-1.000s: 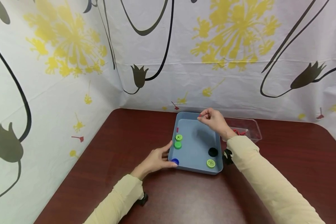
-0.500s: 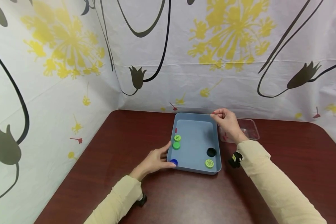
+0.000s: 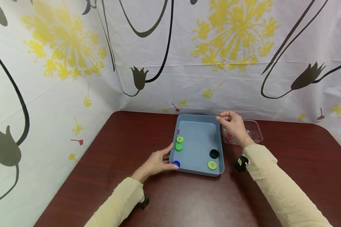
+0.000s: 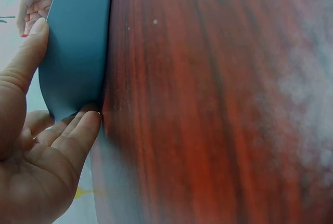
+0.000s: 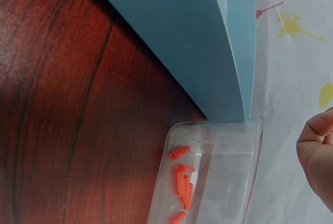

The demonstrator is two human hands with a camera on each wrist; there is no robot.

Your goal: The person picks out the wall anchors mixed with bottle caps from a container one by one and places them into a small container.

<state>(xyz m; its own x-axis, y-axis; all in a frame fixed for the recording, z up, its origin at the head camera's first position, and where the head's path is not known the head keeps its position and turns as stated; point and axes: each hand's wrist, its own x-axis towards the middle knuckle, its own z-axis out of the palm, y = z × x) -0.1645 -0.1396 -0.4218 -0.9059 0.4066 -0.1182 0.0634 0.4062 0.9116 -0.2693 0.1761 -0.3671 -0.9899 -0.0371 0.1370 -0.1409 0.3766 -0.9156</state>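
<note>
A blue-grey tray (image 3: 199, 132) lies on the table. My left hand (image 3: 156, 162) holds its near left corner, the thumb along the near side and the fingers against the left side. Between the thumb and fingers of my right hand (image 3: 233, 124) is pinched a small red stick (image 3: 219, 115), above the tray's far right corner. Inside the tray, another red stick (image 3: 178, 131) lies by the left wall, above a light green cap (image 3: 180, 139) and a green cap (image 3: 178, 147). A blue cap (image 3: 176, 163) sits in the near left corner, partly covered by my thumb.
A black cap (image 3: 214, 154) and a yellow-green cap (image 3: 212, 165) lie at the tray's near right. Beside its far right side stands a clear plastic container (image 3: 257, 130) with several red sticks (image 5: 184, 187). A patterned cloth (image 3: 159, 47) hangs behind the table.
My right hand has moved right, from over the tray's far part to its far right corner, still pinching the red stick. The left hand stays on the tray's corner.
</note>
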